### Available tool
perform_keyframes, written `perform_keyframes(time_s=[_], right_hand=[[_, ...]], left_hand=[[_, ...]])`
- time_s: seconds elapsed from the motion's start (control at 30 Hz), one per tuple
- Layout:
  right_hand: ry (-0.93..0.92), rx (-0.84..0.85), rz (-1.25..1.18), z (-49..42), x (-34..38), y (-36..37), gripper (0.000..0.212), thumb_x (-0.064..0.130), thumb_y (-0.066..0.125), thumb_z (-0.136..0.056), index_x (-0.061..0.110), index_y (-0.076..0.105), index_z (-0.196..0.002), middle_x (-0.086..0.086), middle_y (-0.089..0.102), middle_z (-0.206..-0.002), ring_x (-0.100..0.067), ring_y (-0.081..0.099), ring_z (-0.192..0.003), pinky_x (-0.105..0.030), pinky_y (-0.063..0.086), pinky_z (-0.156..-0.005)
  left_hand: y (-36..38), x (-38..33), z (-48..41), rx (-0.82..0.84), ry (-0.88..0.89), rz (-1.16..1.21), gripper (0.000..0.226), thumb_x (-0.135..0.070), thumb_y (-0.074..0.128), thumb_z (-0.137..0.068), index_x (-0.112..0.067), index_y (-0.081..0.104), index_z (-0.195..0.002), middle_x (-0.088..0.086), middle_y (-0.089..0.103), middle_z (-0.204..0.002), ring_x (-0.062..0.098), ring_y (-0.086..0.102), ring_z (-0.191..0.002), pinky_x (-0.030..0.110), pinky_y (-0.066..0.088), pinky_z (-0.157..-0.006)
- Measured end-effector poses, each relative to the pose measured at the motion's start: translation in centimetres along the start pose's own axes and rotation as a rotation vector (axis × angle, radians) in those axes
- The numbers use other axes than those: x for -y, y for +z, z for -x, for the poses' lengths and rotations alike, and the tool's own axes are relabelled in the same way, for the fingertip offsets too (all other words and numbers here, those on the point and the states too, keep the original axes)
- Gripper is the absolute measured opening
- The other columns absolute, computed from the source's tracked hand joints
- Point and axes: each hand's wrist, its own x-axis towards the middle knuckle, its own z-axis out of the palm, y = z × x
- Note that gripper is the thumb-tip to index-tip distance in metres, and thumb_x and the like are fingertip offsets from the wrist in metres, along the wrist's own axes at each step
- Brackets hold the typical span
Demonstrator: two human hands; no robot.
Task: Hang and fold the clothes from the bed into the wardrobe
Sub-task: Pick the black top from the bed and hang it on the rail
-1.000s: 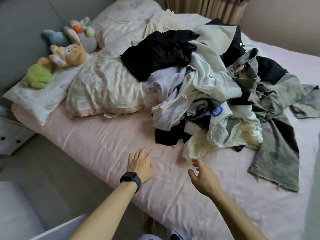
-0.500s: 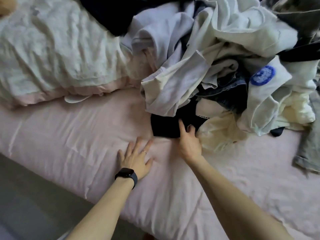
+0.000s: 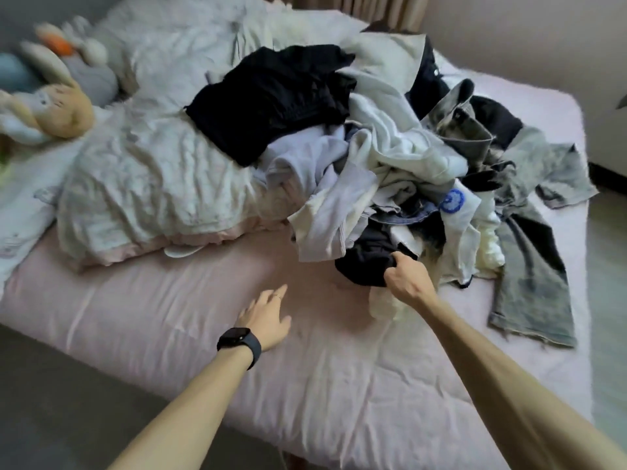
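Note:
A tangled pile of clothes (image 3: 390, 154) lies on the pink bed (image 3: 169, 313), right of centre: white shirts, black garments, faded grey jeans (image 3: 532, 283). At the pile's near edge my right hand (image 3: 409, 278) grips a black garment (image 3: 364, 266), fingers curled into the cloth. My left hand (image 3: 266, 317), with a black watch at the wrist, hovers open just above the sheet, left of the right hand and apart from the clothes.
A crumpled cream duvet (image 3: 152, 178) and pillows fill the bed's left half. Stuffed toys (image 3: 54, 106) sit at the far left by the grey headboard. Curtains (image 3: 359, 8) hang behind the bed. The floor (image 3: 51, 401) shows at lower left.
My right hand has gone from touching the black garment with straight fingers to gripping it. My left hand has lifted off the sheet. The camera has pulled back and up.

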Motion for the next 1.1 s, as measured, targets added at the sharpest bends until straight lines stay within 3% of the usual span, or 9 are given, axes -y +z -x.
perform_keyframes(time_s=[0.23,0.4,0.47,0.53,0.67,0.77,0.87,0.97,1.1], right_hand=[[-0.065,-0.160,-0.180,6.4,4.4,-12.9,0.046,0.003,0.046,-0.080,0.016,0.068,-0.118,-0.017,0.069,-0.114,-0.036,0.060,-0.104,-0.036,0.048,-0.087],[-0.194,-0.212,-0.111,9.3,6.5,-17.6,0.035,0.007,0.053,-0.082,0.021,0.072,-0.108,-0.007,0.074,-0.098,-0.028,0.065,-0.092,-0.024,0.038,-0.067],[-0.238,-0.196,-0.104,10.2,6.1,-17.9,0.022,0.009,0.056,-0.082,0.017,0.074,-0.093,-0.004,0.076,-0.086,-0.025,0.069,-0.084,-0.029,0.046,-0.066],[-0.271,-0.200,-0.136,10.8,5.1,-17.8,0.015,0.006,0.056,-0.080,0.012,0.069,-0.079,-0.002,0.073,-0.075,-0.022,0.068,-0.073,-0.029,0.053,-0.066],[-0.374,-0.293,-0.223,11.6,3.9,-19.6,0.012,0.014,0.057,-0.080,0.018,0.062,-0.069,0.007,0.061,-0.059,-0.014,0.057,-0.058,-0.011,0.039,-0.053],[-0.356,-0.313,-0.375,12.1,3.0,-22.3,0.021,0.028,0.050,-0.074,0.013,0.064,-0.069,-0.002,0.067,-0.060,-0.020,0.066,-0.060,-0.034,0.054,-0.061],[-0.406,-0.392,-0.454,12.7,2.9,-24.7,0.020,0.020,0.054,-0.082,0.006,0.065,-0.075,-0.012,0.067,-0.066,-0.031,0.065,-0.060,-0.050,0.057,-0.063],[-0.462,-0.440,-0.513,13.1,4.0,-27.0,0.016,0.021,0.053,-0.086,0.011,0.062,-0.077,-0.007,0.063,-0.062,-0.029,0.062,-0.060,-0.042,0.054,-0.061],[-0.496,-0.494,-0.487,13.7,4.6,-29.1,0.013,0.028,0.056,-0.083,0.020,0.063,-0.076,0.015,0.056,-0.056,-0.001,0.050,-0.053,-0.018,0.039,-0.052]], left_hand=[[-12.1,-10.6,5.5,-0.230,0.344,-0.027,0.076,-0.049,0.057,-0.091,-0.036,0.021,-0.157,-0.005,0.039,-0.152,0.021,0.039,-0.136,0.036,0.037,-0.108],[-16.1,-18.4,6.4,-0.340,0.483,-0.011,0.080,-0.054,0.060,-0.089,-0.035,0.021,-0.157,-0.005,0.036,-0.152,0.023,0.041,-0.134,0.039,0.040,-0.107],[-16.2,-20.1,5.7,-0.357,0.454,-0.046,0.079,-0.057,0.058,-0.088,-0.038,0.022,-0.155,-0.004,0.035,-0.151,0.025,0.041,-0.133,0.040,0.042,-0.106],[-15.4,-20.9,5.2,-0.323,0.408,-0.108,0.072,-0.057,0.055,-0.089,-0.042,0.025,-0.153,-0.003,0.037,-0.151,0.026,0.041,-0.134,0.040,0.043,-0.103],[-13.7,-21.4,4.8,-0.397,0.466,0.090,0.036,-0.034,0.052,-0.100,-0.026,0.058,-0.134,-0.003,0.054,-0.137,0.023,0.051,-0.125,0.034,0.043,-0.099],[-15.5,-22.2,6.4,-0.441,0.489,0.292,0.024,-0.021,0.050,-0.100,-0.015,0.066,-0.118,0.007,0.065,-0.122,0.028,0.058,-0.115,0.034,0.044,-0.097],[-19.6,-23.3,8.4,-0.457,0.442,0.319,0.015,-0.028,0.048,-0.100,-0.019,0.058,-0.107,0.013,0.068,-0.099,0.034,0.061,-0.097,0.042,0.047,-0.081],[-23.6,-25.0,10.3,-0.496,0.428,0.402,0.016,-0.032,0.049,-0.099,-0.016,0.051,-0.099,0.001,0.060,-0.074,0.028,0.057,-0.078,0.038,0.039,-0.066],[-26.5,-25.8,11.9,-0.481,0.456,0.483,0.018,-0.031,0.052,-0.099,-0.018,0.049,-0.087,-0.007,0.051,-0.063,0.017,0.049,-0.064,0.036,0.036,-0.064]])
